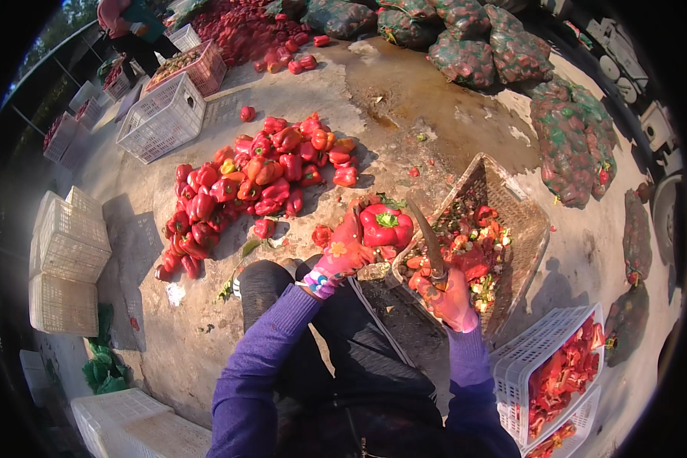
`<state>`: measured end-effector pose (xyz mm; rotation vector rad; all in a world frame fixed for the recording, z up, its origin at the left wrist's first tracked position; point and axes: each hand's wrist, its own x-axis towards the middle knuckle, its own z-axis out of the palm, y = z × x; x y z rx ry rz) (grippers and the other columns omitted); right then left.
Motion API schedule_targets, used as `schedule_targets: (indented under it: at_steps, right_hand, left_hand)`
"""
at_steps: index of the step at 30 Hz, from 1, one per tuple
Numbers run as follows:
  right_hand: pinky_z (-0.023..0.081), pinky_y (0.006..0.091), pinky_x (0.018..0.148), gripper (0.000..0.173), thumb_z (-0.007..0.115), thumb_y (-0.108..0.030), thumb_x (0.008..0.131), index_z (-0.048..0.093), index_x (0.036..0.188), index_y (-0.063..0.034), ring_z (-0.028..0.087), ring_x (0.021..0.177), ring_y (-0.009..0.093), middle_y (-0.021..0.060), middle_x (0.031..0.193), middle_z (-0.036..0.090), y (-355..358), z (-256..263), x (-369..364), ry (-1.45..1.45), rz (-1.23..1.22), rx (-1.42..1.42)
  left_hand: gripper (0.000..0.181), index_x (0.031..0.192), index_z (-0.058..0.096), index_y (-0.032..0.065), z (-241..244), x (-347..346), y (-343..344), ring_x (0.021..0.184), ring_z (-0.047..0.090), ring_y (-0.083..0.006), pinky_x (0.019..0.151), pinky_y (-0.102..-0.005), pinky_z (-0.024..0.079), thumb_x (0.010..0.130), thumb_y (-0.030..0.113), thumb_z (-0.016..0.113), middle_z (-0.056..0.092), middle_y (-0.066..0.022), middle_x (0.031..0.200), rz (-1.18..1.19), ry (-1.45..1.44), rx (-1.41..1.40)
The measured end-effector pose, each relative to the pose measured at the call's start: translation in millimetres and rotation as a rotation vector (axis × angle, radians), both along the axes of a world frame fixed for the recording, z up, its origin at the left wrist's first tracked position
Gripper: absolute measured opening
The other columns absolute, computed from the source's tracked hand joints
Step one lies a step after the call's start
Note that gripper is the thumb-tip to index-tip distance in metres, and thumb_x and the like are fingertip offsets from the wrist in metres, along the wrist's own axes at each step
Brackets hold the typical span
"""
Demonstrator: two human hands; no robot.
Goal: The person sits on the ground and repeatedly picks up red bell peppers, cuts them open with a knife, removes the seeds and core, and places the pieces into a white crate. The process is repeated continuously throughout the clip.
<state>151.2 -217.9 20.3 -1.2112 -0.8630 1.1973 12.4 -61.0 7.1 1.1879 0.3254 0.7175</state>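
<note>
My left hand [349, 243], in a pink flowered glove, holds a large red bell pepper [386, 226] with its green stem end facing up. In my right hand [446, 295], also gloved, is the handle of a knife with a curved, stained blade [426, 235] that points up and to the left, beside the pepper. Under and beyond the right hand stands a tilted plastic crate [518, 229] containing red pepper pieces and pale seedy cores [484, 292]. A heap of whole red peppers [263, 177] lies on the concrete ahead and to the left.
White crates of cut red peppers [567, 366] are stacked at the lower right. Empty-looking white crates [71, 252] stand at the left. Filled green mesh sacks [572, 137] lie at the right and far side, near a wet patch [435, 109]. Another person [134, 28] stands at the upper left.
</note>
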Motion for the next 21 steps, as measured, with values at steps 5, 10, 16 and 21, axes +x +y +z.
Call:
schedule_targets:
  at_steps: [5, 10, 16, 21]
  right_hand:
    - [0.038, 0.0167, 0.049, 0.029, 0.057, -0.017, 0.077, 0.056, 0.099, 0.0013, 0.046, 0.054, 0.002, -0.0008, 0.067, 0.056, -1.5, -3.4, -24.0, 0.04, 0.035, -0.074]
    - [0.043, 0.0196, 0.053, 0.022, 0.056, -0.011, 0.076, 0.055, 0.094, 0.001, 0.051, 0.056, 0.006, 0.002, 0.066, 0.057, 9.8, -12.3, -37.1, -0.049, -0.083, 0.004]
    - [0.037, 0.0192, 0.041, 0.022, 0.06, -0.016, 0.075, 0.053, 0.088, 0.0007, 0.049, 0.054, 0.007, 0.0035, 0.068, 0.056, 19.8, -17.1, -48.1, 0.047, -0.158, -0.036]
    - [0.037, 0.0197, 0.043, 0.026, 0.06, -0.018, 0.076, 0.051, 0.093, 0.0004, 0.046, 0.053, 0.006, 0.0034, 0.067, 0.055, 23.7, -34.1, -55.1, -0.073, -0.134, -0.048]
  left_hand:
    - [0.096, 0.121, 0.023, 0.0094, 3.3, -2.9, -0.9, 0.106, 0.045, -0.022, 0.089, -0.0347, 0.042, 0.047, 0.014, 0.084, 0.036, -0.0091, 0.118, 0.04, -0.049, -0.021]
    - [0.103, 0.121, 0.021, 0.006, -0.7, 4.3, -0.5, 0.104, 0.044, -0.0204, 0.09, -0.0347, 0.039, 0.045, 0.029, 0.086, 0.039, -0.0112, 0.113, 0.097, -0.124, 0.056]
    - [0.11, 0.124, 0.02, 0.0, -6.5, 4.1, -2.4, 0.105, 0.042, -0.0205, 0.092, -0.0339, 0.035, 0.045, 0.042, 0.083, 0.038, -0.0115, 0.113, 0.203, -0.113, 0.068]
    - [0.097, 0.121, 0.022, 0.0062, 18.8, 5.5, -7.2, 0.101, 0.044, -0.0188, 0.086, -0.0307, 0.04, 0.05, 0.034, 0.083, 0.038, -0.0095, 0.111, 0.233, -0.257, -0.148]
